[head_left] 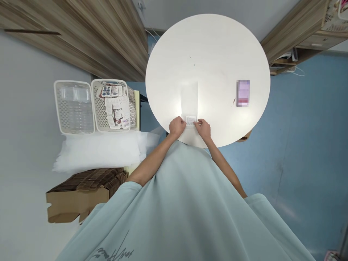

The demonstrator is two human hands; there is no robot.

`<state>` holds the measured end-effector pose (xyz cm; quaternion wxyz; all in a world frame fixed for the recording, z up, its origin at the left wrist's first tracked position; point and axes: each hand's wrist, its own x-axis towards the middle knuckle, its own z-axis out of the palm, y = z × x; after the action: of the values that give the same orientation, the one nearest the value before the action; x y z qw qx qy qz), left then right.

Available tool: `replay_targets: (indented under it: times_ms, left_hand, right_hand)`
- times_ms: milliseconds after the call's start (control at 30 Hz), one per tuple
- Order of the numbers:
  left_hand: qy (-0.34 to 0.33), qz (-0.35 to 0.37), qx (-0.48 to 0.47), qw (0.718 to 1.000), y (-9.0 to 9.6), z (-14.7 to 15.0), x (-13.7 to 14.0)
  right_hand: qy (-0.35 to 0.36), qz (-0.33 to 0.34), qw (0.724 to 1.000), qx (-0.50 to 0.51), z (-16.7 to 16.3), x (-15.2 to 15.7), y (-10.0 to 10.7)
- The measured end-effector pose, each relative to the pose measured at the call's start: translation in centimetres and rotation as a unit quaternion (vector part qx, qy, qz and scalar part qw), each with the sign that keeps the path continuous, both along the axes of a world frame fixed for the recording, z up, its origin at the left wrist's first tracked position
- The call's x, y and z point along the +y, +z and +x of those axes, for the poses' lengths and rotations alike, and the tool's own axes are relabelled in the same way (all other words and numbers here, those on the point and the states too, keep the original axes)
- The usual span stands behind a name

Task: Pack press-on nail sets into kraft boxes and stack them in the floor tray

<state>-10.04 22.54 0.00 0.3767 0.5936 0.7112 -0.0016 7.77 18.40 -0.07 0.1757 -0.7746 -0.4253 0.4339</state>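
Left hand: the left hand is over the near edge of the bench, fingers curled, thumb and forefinger close together at the left side of a small packet; whether they pinch it I cannot tell.
Right hand: the right hand mirrors it on the other side, fingers bent, tips at the packet's right edge – too small to tell if they grip or only touch.
Packet: the small clear-and-white packet lies between the two hands.
Strip: a pale see-through strip stretches flat on the bench from between the hands, away from the person.
Blurred item: a pixelated lilac-and-pink item lies on the bench, right of the right hand and farther out.
Baskets: well left of the left hand, two white baskets stand side by side – the nearer basket holds printed white packs, the farther basket clear plastic cases.
White sheets: a stack of white sheets lies left of the left hand, lower than the baskets.
Cardboard: brown folded cardboard is piled farther back on the left hand's side.
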Motion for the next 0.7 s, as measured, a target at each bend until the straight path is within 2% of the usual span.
replay_targets:
  times_ms: [100,167,267,333,433,567,700]
  left_hand:
    - [-0.022,0.064,0.015,0.998,-0.2,0.1,-0.2]
    - [-0.090,0.105,-0.005,0.990,-0.3,0.0,-0.3]
    - [-0.224,0.149,-0.074,0.960,-0.3,-0.2,-0.6]
    - [-0.273,0.163,-0.108,0.942,-0.3,-0.3,-0.9]
    - [-0.303,0.168,-0.131,0.929,-0.2,-0.7,-1.4]
    - [-0.337,0.161,-0.151,0.915,-0.2,-1.4,-1.7]
    - [-0.349,0.141,-0.137,0.916,0.0,-1.8,-1.8]
  right_hand:
    - [-0.008,0.003,1.000,-0.005,-0.7,0.2,-0.6]
    - [-0.015,0.007,1.000,-0.005,-1.1,0.3,-0.9]
    - [-0.034,0.006,0.999,0.012,-1.4,0.5,-1.0]
    - [-0.044,0.001,0.999,0.028,-1.4,0.5,-1.0]
    - [-0.064,-0.010,0.996,0.069,-1.1,0.5,-1.1]
    - [-0.108,-0.033,0.978,0.173,-0.6,-0.1,-1.1]
    - [-0.111,-0.048,0.970,0.213,0.1,-0.9,-0.6]
